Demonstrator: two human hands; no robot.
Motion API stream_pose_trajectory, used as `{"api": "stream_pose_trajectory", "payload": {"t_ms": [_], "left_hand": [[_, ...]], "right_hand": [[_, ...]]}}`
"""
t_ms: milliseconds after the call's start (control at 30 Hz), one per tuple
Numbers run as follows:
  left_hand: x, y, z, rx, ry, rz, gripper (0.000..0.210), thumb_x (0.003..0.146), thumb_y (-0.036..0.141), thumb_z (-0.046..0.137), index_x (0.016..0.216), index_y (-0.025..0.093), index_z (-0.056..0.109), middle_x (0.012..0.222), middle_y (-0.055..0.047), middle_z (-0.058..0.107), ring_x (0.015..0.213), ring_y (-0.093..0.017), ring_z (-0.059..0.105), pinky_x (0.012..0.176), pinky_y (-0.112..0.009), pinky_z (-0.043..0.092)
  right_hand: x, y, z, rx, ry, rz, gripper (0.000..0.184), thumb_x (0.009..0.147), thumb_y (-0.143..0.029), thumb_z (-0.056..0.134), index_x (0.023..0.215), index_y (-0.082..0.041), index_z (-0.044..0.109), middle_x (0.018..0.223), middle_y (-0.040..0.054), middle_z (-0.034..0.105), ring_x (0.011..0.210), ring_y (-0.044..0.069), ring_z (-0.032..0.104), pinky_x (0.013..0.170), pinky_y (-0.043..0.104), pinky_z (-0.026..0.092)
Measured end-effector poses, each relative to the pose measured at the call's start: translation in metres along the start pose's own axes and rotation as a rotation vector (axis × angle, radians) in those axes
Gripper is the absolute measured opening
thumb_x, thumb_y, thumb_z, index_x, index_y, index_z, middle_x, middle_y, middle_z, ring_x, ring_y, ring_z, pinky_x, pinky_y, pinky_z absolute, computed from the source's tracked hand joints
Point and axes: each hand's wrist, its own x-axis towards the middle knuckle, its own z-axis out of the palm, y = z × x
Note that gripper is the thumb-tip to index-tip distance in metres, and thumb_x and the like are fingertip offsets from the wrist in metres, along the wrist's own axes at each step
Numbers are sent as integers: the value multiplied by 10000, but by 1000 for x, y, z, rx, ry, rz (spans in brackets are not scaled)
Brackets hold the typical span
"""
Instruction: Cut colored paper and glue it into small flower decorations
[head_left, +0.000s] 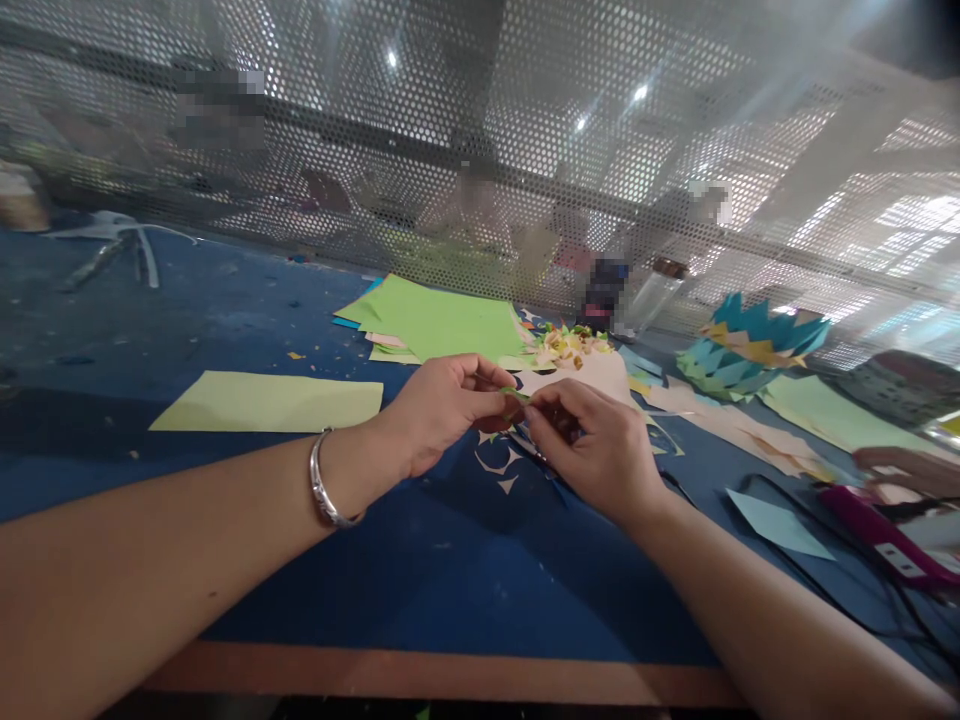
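Observation:
Over the middle of the blue table, my left hand and my right hand meet at the fingertips. Both pinch a small piece of green paper, mostly hidden by the fingers. Below them lie pale cut paper scraps with curved edges. Something dark and thin, partly covered by my right hand, shows under its fingers; I cannot make out what it is. A pale yellow-green paper strip lies flat to the left of my left hand.
Stacked green sheets and a heap of small paper pieces lie behind my hands. At right stand a teal folded-paper basket and a bottle. Another person's hand is near a magenta power strip with black cables.

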Motion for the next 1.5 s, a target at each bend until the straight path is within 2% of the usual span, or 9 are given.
{"api": "stream_pose_trajectory", "payload": {"t_ms": [133,467,733,900,1033,1200,1333,1400,1500], "left_hand": [[1,-1,0,25,24,15,263,688,98,853,839,136,640,678,-17,700,662,-156,699,733,-308,547],[-2,-1,2,98,-13,32,345,641,153,905,867,129,645,717,-31,713,669,-143,689,696,-278,541],[-4,1,4,127,23,-5,237,717,95,810,862,136,627,705,-24,694,634,-135,667,666,-278,525],[-1,-4,-1,231,-15,107,163,756,75,716,866,154,625,716,-22,681,673,-143,669,669,-275,522],[3,-6,-6,341,-70,212,188,754,113,723,908,171,634,727,-15,677,694,-150,667,647,-262,506],[3,-1,-9,338,-248,308,240,811,204,746,1017,195,624,727,19,654,692,-125,635,669,-246,499],[3,4,-10,401,-341,363,133,828,219,743,937,171,684,800,-3,689,748,-117,645,696,-230,497],[4,4,-11,418,-340,363,126,812,213,752,916,162,702,822,-11,707,759,-121,652,709,-237,507],[8,3,-15,454,-241,389,159,786,204,763,932,163,715,788,0,701,733,-118,642,691,-239,507]], "right_hand": [[-1,1,-1,6,11,13,35,904,-231,645,891,-210,670,727,-4,665,591,119,587,578,242,465],[-2,1,-1,-51,31,2,53,906,-235,636,863,-208,649,711,-6,651,587,120,570,581,245,453],[-3,0,-2,-26,17,8,66,906,-245,657,855,-203,657,711,-8,645,579,111,562,564,237,441],[-2,-5,-6,39,0,2,62,916,-228,647,871,-198,674,724,-10,648,594,107,570,578,232,446],[-2,-3,-7,64,-4,37,112,934,-222,614,838,-195,666,687,-18,624,575,105,538,568,237,427],[-1,4,-10,117,26,125,113,922,-244,619,829,-192,655,677,-17,620,567,109,536,552,240,414],[1,4,-14,154,-13,176,117,912,-244,607,818,-189,648,629,-26,587,554,111,530,551,241,405],[2,4,-15,172,-50,199,120,911,-253,601,820,-188,646,633,-26,582,548,109,524,546,242,398],[7,10,-18,179,-79,249,147,913,-306,602,837,-188,644,672,-18,590,539,110,523,525,246,386]]}}
